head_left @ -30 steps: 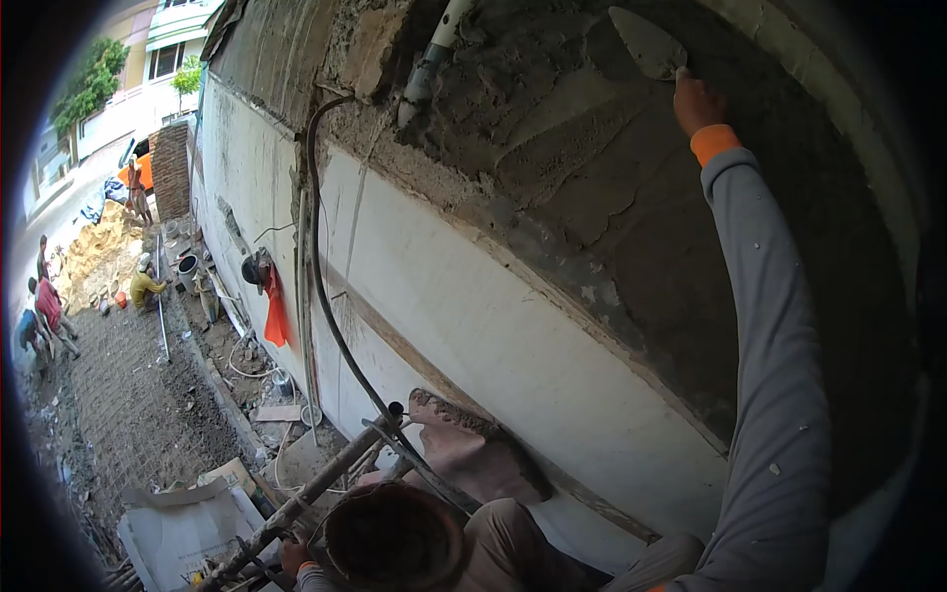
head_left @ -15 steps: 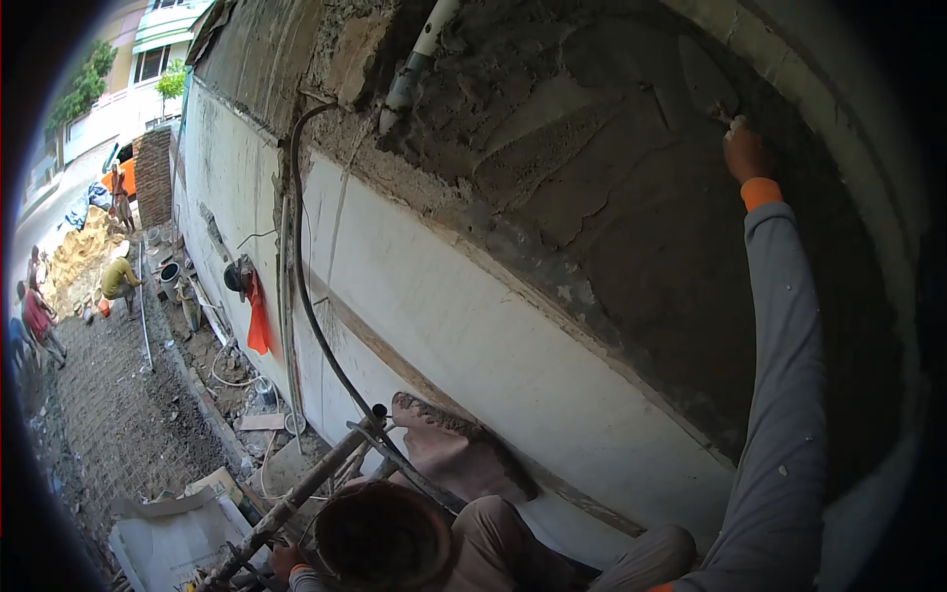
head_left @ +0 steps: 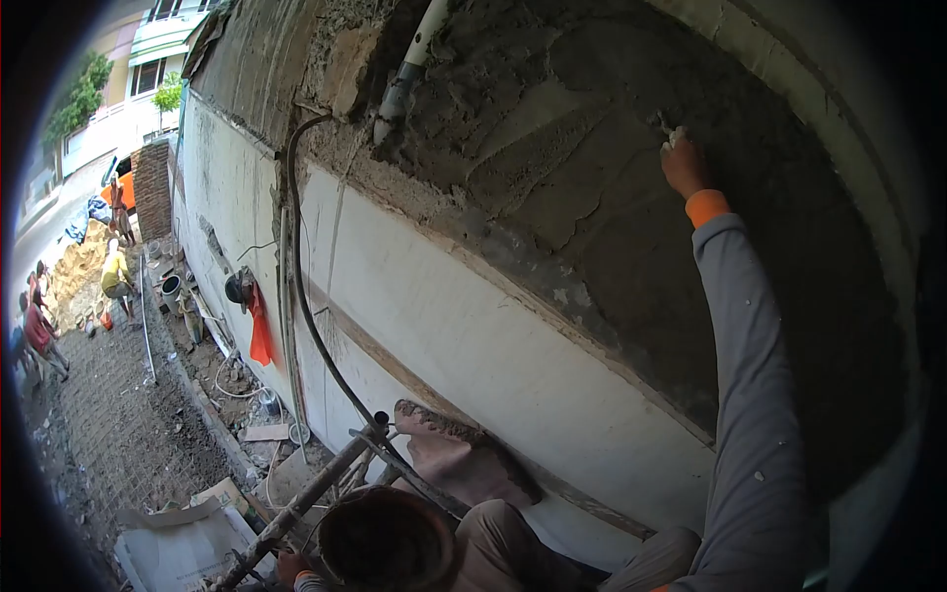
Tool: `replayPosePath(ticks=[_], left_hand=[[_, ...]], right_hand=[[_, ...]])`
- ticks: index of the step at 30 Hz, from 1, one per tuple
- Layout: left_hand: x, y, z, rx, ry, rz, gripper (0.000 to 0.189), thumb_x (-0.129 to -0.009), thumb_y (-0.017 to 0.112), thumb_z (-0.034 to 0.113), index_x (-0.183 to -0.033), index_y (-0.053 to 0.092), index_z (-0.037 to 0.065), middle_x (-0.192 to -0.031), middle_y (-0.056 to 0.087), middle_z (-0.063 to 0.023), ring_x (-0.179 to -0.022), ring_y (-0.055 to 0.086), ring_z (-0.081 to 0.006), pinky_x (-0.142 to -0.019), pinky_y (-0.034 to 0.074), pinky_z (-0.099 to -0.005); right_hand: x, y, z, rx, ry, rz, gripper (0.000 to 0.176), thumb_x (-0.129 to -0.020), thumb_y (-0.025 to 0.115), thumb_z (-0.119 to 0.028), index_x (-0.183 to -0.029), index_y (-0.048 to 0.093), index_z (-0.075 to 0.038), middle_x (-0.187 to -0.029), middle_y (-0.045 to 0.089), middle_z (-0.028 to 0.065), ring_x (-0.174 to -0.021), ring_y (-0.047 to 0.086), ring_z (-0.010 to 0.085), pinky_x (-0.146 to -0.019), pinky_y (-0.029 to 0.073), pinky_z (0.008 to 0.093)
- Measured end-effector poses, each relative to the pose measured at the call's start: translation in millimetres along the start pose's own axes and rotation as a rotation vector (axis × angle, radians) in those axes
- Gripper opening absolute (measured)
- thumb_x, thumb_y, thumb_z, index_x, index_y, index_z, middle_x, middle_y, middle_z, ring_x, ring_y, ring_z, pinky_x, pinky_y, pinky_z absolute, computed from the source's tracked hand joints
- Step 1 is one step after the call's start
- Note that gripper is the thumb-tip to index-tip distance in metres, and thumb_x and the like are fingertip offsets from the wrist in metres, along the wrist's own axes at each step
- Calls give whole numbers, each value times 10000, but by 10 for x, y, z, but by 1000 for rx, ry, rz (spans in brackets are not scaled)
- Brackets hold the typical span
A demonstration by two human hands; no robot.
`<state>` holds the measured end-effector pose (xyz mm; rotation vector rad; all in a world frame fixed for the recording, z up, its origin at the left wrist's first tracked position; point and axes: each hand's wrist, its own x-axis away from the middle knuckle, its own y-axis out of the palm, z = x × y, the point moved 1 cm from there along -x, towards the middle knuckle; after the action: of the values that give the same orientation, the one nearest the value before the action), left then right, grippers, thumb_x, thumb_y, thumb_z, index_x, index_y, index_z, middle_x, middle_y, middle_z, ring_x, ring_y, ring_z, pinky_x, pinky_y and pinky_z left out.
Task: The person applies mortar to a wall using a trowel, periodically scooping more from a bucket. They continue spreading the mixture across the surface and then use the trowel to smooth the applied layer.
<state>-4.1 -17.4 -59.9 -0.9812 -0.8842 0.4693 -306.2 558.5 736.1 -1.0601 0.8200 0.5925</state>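
At the upper right, my right hand is closed around the handle of a trowel, held against the wet grey plaster on the wall. The trowel's blade blends into the dark plaster and is hard to make out. Low in the view, my left hand is partly cut off, with its fingers curled beside a scaffold pole. What it grips does not show clearly. Close to that hand stands a round, mortar-stained bucket, in front of my bent knees.
A white pipe sticks out of the wall, and a dark hose runs down to the scaffold. A cap with an orange cloth hangs on the white wall. Far below, several people stand near a sand pile.
My right hand has moved left and slightly down across the plaster with the trowel, whose blade showed more clearly before. A person in yellow below has risen. My left hand stays near the pole.
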Motion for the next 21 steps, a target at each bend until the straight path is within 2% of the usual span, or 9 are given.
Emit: replayPosePath(ticks=[3, 6, 9, 12, 14, 17, 20, 21], left_hand=[[44, -31, 25, -24, -17, -4, 449, -862, 523, 477, -959, 651, 58, -939, 675, -215, -903, 651, -407, -780, 511, -520], [14, 23, -17, 18, 0, -6, 458, -856, 526, 486, -959, 649, 57, -940, 671, -229, -911, 646, -417, -783, 505, -528], [130, -132, 86, 55, -26, -22, 459, -849, 537, 480, -969, 648, 52, -955, 667, -238, -935, 637, -429, -804, 499, -532], [268, -334, 201, 24, -41, -22, 505, -867, 522, 506, -986, 664, 36, -936, 679, -207, -921, 650, -393, -808, 511, -500], [195, -226, 144, 1, -28, -4, 511, -868, 516, 510, -989, 664, 36, -941, 681, -205, -928, 651, -393, -820, 510, -499], [222, -220, 133, -32, -32, -11, 541, -875, 496, 534, -989, 668, 33, -957, 682, -204, -931, 655, -390, -836, 507, -494], [235, -268, 178, -26, -39, -24, 561, -879, 487, 547, -979, 669, 26, -960, 680, -210, -926, 657, -389, -832, 509, -487], [252, -313, 197, -10, -54, -37, 567, -880, 485, 551, -976, 669, 23, -959, 680, -213, -924, 657, -388, -828, 511, -485]], right_hand=[[241, -130, -97, 60, -75, -144, 274, -906, 534, -209, -1085, 493, -6, -1015, 639, 247, -985, 586, 462, -839, 481, 528], [421, -136, -103, 33, -127, -167, 303, -905, 532, -207, -1124, 502, 1, -989, 648, 241, -968, 603, 446, -818, 487, 534], [453, -192, -258, 255, -98, -209, 328, -911, 523, -209, -1180, 512, -22, -1004, 650, 226, -972, 615, 419, -811, 491, 524], [255, -167, -105, 427, -125, -22, 294, -946, 481, -230, -1168, 528, -42, -1050, 639, 194, -989, 622, 378, -815, 486, 524], [72, -435, -120, 404, 12, -126, 333, -940, 487, -249, -1214, 501, -61, -1096, 635, 180, -1027, 607, 388, -852, 471, 533], [-107, -501, 88, 340, 128, -79, 337, -934, 481, -263, -1224, 484, -91, -1129, 633, 173, -1065, 588, 402, -876, 467, 526], [-152, -369, 97, 136, 191, 107, 295, -915, 507, -217, -1174, 508, -75, -1078, 637, 220, -1050, 594, 408, -861, 464, 521], [-97, -458, -106, 154, 168, 42, 296, -917, 501, -223, -1177, 508, -83, -1091, 632, 222, -1053, 589, 415, -861, 461, 524]])
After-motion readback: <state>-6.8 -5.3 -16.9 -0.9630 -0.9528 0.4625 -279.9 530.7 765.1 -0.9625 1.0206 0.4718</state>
